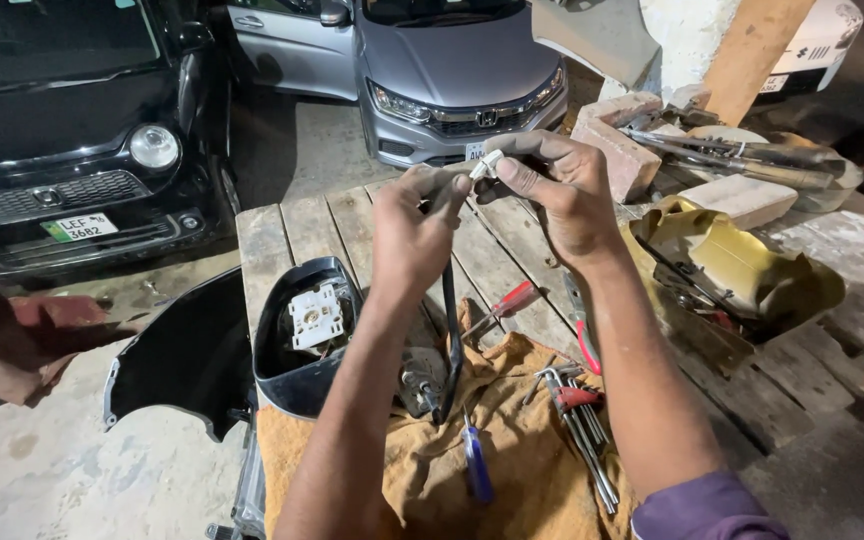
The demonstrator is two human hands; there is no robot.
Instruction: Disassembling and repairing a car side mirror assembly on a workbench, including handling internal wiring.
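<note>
Wooden table (292, 225) below; white connector (485, 164) pinched between both hands' fingers (512, 175).

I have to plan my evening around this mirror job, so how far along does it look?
Done: the black mirror housing lies open on the wooden table, its white inner mount exposed. In hand: the left hand and right hand pinch a small white connector on a black cable. Left: the housing is unassembled, with the hex keys and the red-handled screwdriver laid out.
</note>
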